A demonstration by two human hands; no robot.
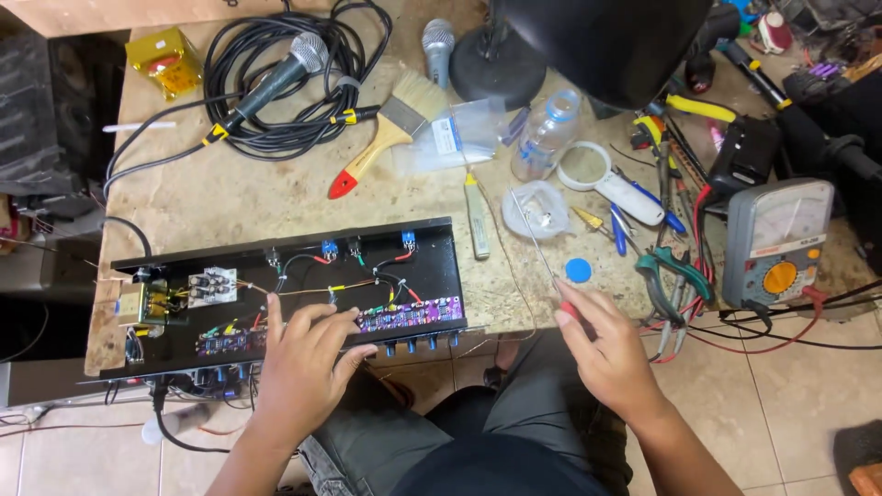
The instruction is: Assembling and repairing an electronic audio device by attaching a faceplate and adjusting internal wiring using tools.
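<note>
A long, shallow black metal chassis [303,253] is lying open-topped at the near left edge of the speckled beige counter [230,197], showing its wiring. Inside it, a purple circuit board [412,313] is running along the near wall, with red, green, black and yellow wires crossing above it, a small pale block of sockets [212,287] sitting toward the left, and a row of blue knobs [419,345] poking out of the near front face.

The left hand [308,363] is resting on the near wall of the chassis, its fingers spread flat over the board, its grip loose and closed on nothing. To the right, the right hand [606,354] is hovering just off the counter's near edge, its grip pinched together on the red handle of a thin metal probe [536,241], whose shaft is slanting up and away to the left.

Just far of that hand, a small blue round cap [578,269] is lying on the counter. Farther right, a grey analogue multimeter [779,243] is sitting among pliers and leads. At the far side, a wooden paintbrush with a red handle tip [386,133] is lying beside a coil of black cable [294,73].
</note>
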